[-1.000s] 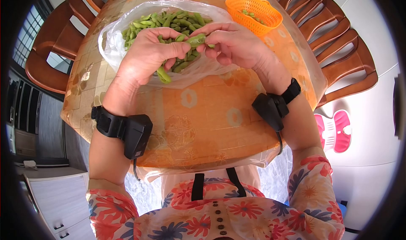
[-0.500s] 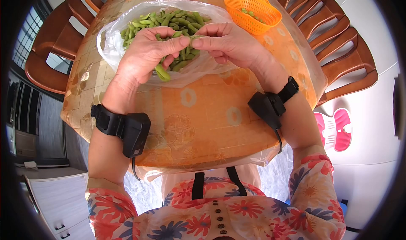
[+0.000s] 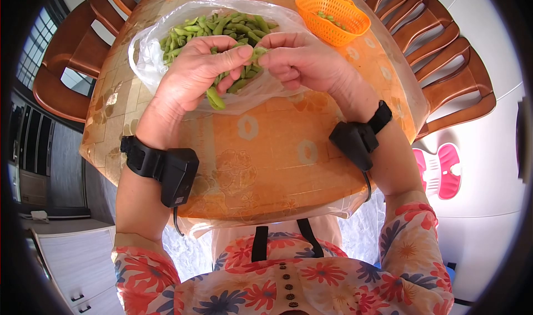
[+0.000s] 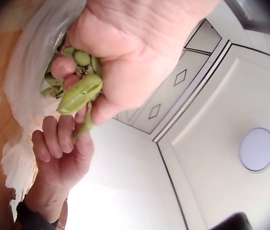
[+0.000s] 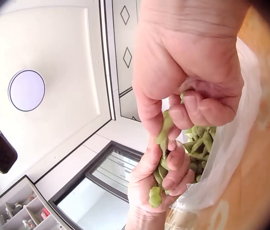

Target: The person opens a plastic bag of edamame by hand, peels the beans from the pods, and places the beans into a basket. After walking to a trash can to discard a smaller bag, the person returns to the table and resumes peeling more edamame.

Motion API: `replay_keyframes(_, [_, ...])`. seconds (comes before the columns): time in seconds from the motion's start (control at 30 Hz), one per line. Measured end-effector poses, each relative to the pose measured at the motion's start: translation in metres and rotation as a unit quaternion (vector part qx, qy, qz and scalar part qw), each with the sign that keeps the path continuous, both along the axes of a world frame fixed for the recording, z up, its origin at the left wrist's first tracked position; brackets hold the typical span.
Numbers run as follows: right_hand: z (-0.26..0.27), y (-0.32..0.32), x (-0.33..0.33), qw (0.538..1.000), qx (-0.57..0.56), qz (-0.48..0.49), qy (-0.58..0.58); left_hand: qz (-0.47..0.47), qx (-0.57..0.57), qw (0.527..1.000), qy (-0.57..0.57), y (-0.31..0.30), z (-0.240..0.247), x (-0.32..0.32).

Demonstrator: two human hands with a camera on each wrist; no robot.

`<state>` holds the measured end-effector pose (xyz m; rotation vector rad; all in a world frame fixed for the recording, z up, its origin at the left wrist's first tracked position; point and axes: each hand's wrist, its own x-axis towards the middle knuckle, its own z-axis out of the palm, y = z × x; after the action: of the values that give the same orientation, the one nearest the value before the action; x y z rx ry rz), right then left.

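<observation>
- Roughly judged, the work looks nearer its start than its end in the head view: many green pods [image 3: 227,21] heap in the plastic bag [image 3: 145,51], against a few green beans [image 3: 331,19] in the orange basket [image 3: 335,34].
- In that view, the pod in hand [image 3: 257,54] is above the near side of the heap, between the left hand [image 3: 197,68] and the right hand [image 3: 311,64]. Bag and basket rest on the desk [image 3: 266,165], under a clear, patterned cover (rather shiny). Wooden chairs [image 3: 458,73] flank it; a pink-and-white item [image 3: 448,171] is on the floor.
- From the left wrist, the left fingers are curled nearly closed round pods; a round ceiling light [image 4: 257,149] shows beyond.
- From the right wrist, the right thumb and forefinger pinch the pod in hand, the other fingers folded inwards. Whether its beans are out, I cannot tell. Shelves [image 5: 23,213] and a dark-framed opening [image 5: 101,179] show behind.
</observation>
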<state>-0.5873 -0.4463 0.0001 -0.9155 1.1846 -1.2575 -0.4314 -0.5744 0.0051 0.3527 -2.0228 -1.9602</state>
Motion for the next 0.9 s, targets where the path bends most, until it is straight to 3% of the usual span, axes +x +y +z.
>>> replay_keyframes(0.2, [0.002, 0.000, 0.010, 0.999, -0.034, -0.030, 0.002, -0.007, 0.040, 0.999, -0.002, 0.000, 0.004, 0.003])
replay_keyframes(0.4, [0.002, 0.002, 0.007, 0.998, -0.060, -0.021, -0.004, -0.062, 0.155, 0.986, -0.013, 0.002, 0.006, 0.004])
replay_keyframes(0.5, [0.000, 0.000, 0.005, 0.998, -0.054, -0.025, -0.019, -0.016, 0.083, 0.996, -0.008, 0.003, 0.005, 0.003])
replay_keyframes(0.57, [-0.001, -0.001, 0.005, 0.998, -0.047, -0.035, -0.024, 0.063, -0.067, 0.995, 0.045, 0.003, 0.002, 0.001])
replay_keyframes(0.6, [-0.001, -0.002, 0.005, 0.998, -0.044, -0.033, -0.039, 0.064, -0.066, 0.995, 0.045, 0.003, -0.001, 0.000])
replay_keyframes(0.67, [-0.001, -0.003, 0.005, 0.997, -0.041, -0.030, -0.055, 0.079, -0.218, 0.961, 0.148, 0.004, -0.006, -0.004])
replay_keyframes(0.8, [0.003, -0.001, 0.009, 0.996, -0.023, -0.044, -0.069, 0.079, -0.185, 0.971, 0.127, 0.007, -0.005, -0.002])
replay_keyframes(0.9, [0.004, -0.001, 0.010, 0.996, -0.025, -0.049, -0.065, 0.104, -0.228, 0.962, 0.109, 0.010, -0.003, -0.001])
